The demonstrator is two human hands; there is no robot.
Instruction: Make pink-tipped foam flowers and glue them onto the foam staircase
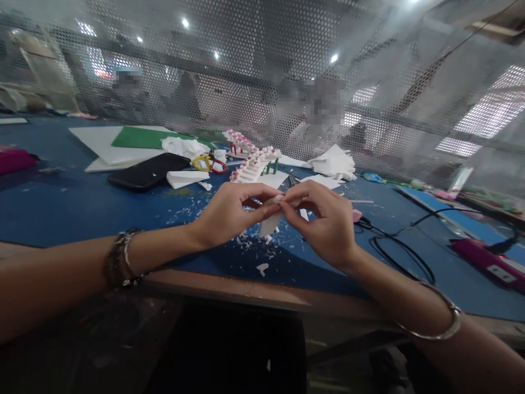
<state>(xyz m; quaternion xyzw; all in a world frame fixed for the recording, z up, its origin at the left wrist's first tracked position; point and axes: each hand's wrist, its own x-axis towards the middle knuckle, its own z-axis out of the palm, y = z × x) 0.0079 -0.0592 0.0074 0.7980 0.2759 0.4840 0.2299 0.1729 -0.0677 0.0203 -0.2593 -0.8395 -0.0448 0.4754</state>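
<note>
Between my two hands, over the blue table, is a small piece of white paper (270, 223). My left hand (232, 213) pinches it from the left with thumb and forefinger. From the right, my right hand (324, 219) pinches the same piece, its fingertips touching those of the left. The upper end of the paper is mostly hidden by the fingers, and its lower part hangs down. Just beyond the hands stands a small white paper model (250, 169) with pink edging and green and red posts. White paper scraps (262, 268) lie scattered below the hands.
Left of the model are scissors (209, 163) with yellow and red handles, a black phone (150, 171) and a green sheet (141, 138). A stack of white paper pieces (333, 162) lies behind. At right are a black cable (404, 254) and a magenta power strip (488, 265).
</note>
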